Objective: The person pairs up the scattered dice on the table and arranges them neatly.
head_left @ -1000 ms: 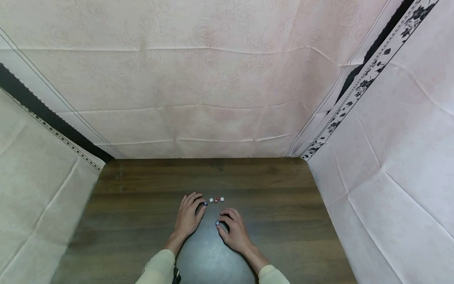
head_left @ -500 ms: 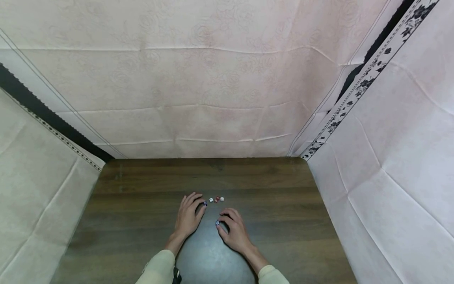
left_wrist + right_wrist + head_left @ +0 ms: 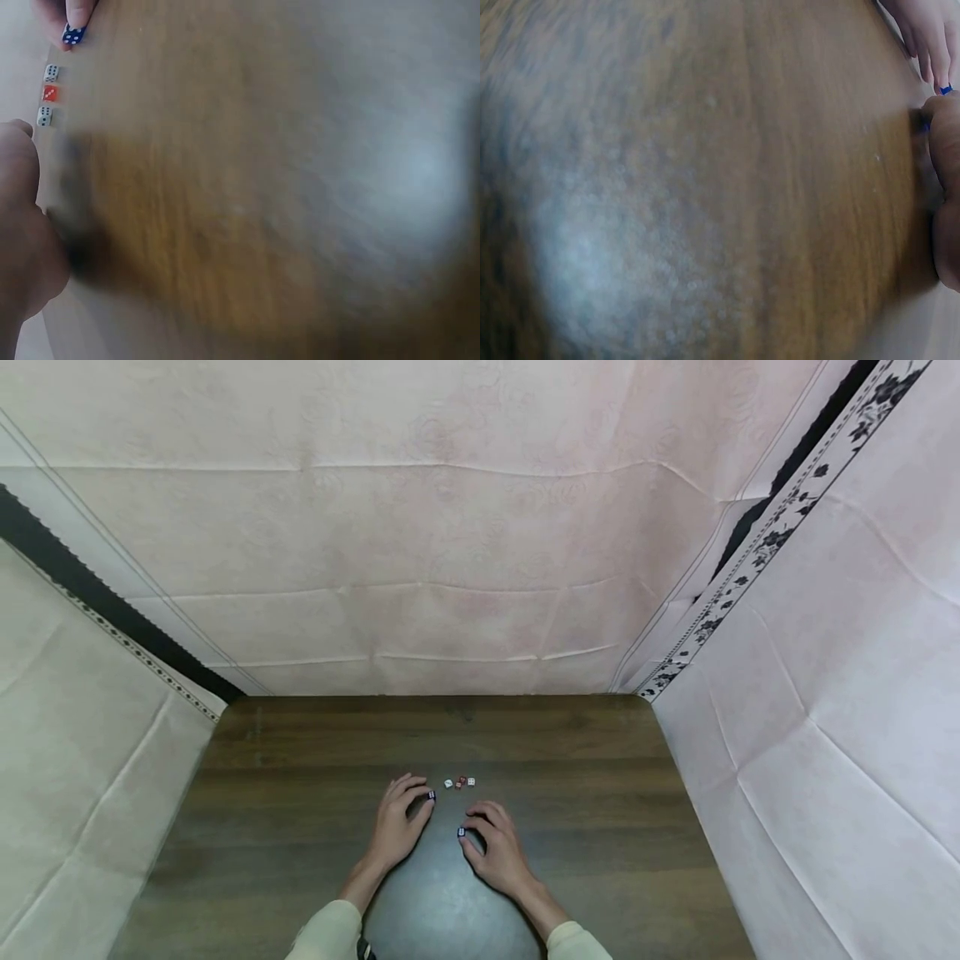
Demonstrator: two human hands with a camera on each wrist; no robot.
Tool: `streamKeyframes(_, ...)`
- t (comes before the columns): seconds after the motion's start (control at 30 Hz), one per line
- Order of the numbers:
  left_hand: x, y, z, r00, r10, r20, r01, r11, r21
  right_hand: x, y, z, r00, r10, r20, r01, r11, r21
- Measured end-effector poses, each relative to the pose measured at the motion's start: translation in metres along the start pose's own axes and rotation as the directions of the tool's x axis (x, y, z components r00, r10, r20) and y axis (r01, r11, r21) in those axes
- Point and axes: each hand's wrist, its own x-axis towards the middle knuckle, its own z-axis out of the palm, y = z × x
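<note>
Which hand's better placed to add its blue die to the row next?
Likely the left hand: its blue die is near the leftmost white die; the right hand holds the other blue die farther from the row.

Left sleeve [image 3: 330, 931]: pale cream with a faint green tint, ending on the forearm. Black piece [image 3: 364, 949]: at that sleeve's inner edge, bearing a light marking; partly cut off, kind unclear. Right sleeve [image 3: 576, 942]: matching pale cream, plain. Left grip [image 3: 398, 825], right grip [image 3: 497, 852]: bare human hands.
</note>
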Motion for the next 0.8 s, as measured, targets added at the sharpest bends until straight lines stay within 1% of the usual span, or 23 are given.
streamKeyframes(0.23, -0.015, 0.003, -0.004, 0.999, 0.052, -0.010, -0.052, 0.999, 0.013, 0.001, 0.000, 0.002, 1.000, -0.006, -0.008, 0.006, 1.000, 0.001)
streamKeyframes(0.37, -0.022, 0.005, -0.005, 0.996, 0.084, 0.007, -0.085, 0.996, 0.033, 0.000, -0.001, -0.001, 1.000, 0.009, 0.004, -0.009, 1.000, 0.008)
streamKeyframes(0.57, -0.032, 0.008, -0.003, 0.990, 0.142, 0.010, -0.142, 0.989, 0.040, 0.001, -0.002, -0.002, 1.000, 0.013, 0.008, -0.013, 1.000, 0.000)
streamKeyframes(0.8, -0.043, 0.011, 0.002, 0.985, 0.172, 0.030, -0.174, 0.982, 0.080, -0.001, 0.000, 0.002, 1.000, 0.010, 0.008, -0.010, 1.000, -0.014)
